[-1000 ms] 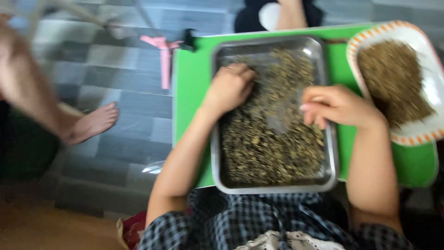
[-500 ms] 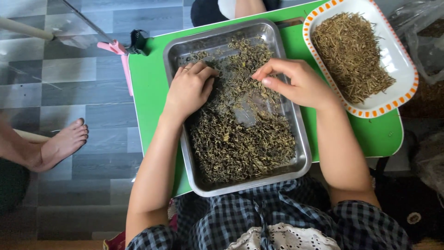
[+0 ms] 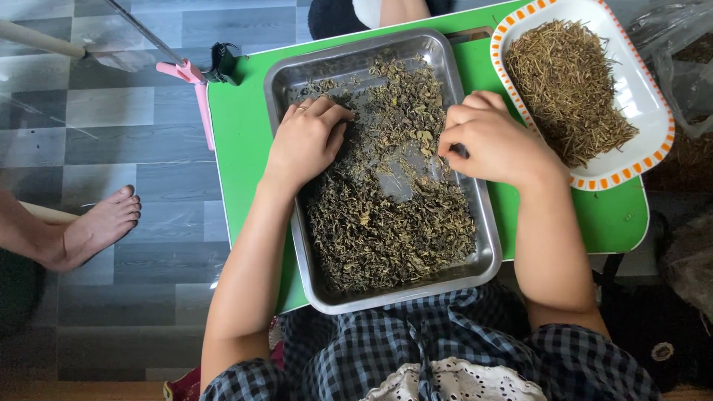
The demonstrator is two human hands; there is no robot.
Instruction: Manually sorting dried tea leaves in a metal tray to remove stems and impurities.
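A rectangular steel tray [image 3: 286,82] lies on a small green table [image 3: 238,148], filled with dried olive-brown leaves and stems [image 3: 386,230]. My left hand [image 3: 306,141] rests palm down on the leaves at the tray's left side, fingers together and slightly curled. My right hand [image 3: 494,145] hovers over the tray's right edge with fingertips pinched on a small dark bit of the dried material. A patch of bare metal shows between the two hands.
A white oval dish [image 3: 653,104] with an orange-checked rim holds sorted dried stems at the table's right. A pink tool [image 3: 199,96] lies at the table's left edge. Another person's bare foot [image 3: 96,226] rests on the grey tiled floor. A plastic bag [image 3: 679,52] sits far right.
The view has steadied and shifted. My right hand has closed from spread fingers into a pinch near the tray's right edge. My left hand stays on the leaves.
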